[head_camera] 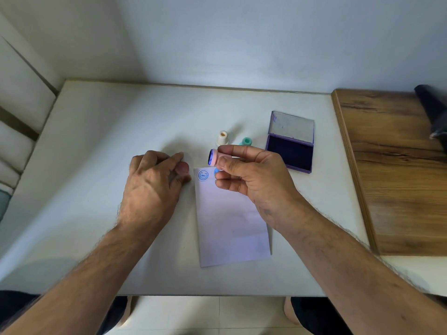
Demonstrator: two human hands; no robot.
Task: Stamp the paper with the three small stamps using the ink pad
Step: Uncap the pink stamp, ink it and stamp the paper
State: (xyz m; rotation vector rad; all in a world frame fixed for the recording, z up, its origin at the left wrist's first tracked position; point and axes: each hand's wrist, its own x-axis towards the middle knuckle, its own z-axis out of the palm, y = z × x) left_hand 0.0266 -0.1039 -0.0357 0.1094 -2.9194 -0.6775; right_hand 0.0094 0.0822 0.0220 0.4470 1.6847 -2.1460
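My right hand (251, 176) holds a small pink stamp (216, 157) sideways above the top of the paper, its blue inked face turned left. The white paper (232, 226) lies on the table and carries one round blue print (203, 175) at its top left corner; a second blue mark (217, 171) shows partly under my fingers. My left hand (154, 182) rests curled on the table just left of the paper, holding nothing. A cream stamp (222, 138) stands upright and a green stamp (246, 141) lies behind the paper. The open purple ink pad (290, 152) sits to the right.
The white table (96, 141) meets a wall at the back. A wooden board (396, 170) adjoins the table on the right, with a dark object (433, 110) at its far end. A cushioned seat (17, 117) stands on the left.
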